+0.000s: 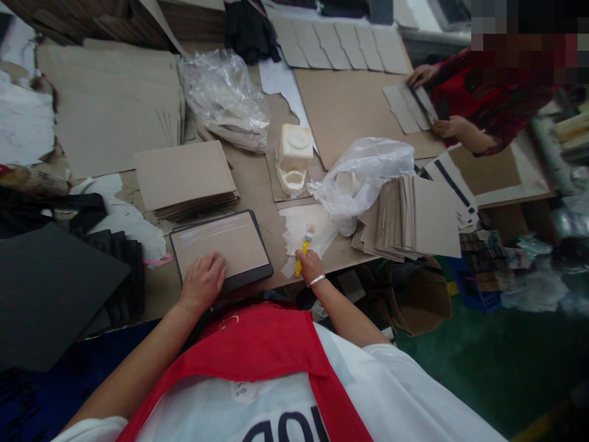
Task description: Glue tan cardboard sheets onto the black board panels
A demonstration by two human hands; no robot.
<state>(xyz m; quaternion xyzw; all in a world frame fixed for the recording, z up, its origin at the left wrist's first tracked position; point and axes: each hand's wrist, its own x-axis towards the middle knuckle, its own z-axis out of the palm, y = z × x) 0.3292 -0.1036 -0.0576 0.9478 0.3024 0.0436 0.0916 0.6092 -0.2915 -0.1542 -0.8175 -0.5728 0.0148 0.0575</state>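
My right hand [313, 265] grips a paintbrush [304, 250] by its yellow handle. The brush's pale bristles point away from me, over white paper sheets [288, 230] on the table. My left hand [204, 279] rests on a brown cardboard panel [239, 242], its fingers bent slightly and pressing on the near left part. Whitish streaks run along the panel's far side. Under the panel lies a larger black sheet [251, 274], which shows around its edges. Beyond the brush stands a cream plastic container [295, 150] with a cut-open front.
Cardboard stacks stand behind the panel [184, 172] and at right [391, 221]. Black sheets [55, 288] are piled at left. Plastic bags [225, 98] lie farther back, another [368, 166] near the right stack. Across the table, a co-worker's hands [453, 127] hold cardboard pieces.
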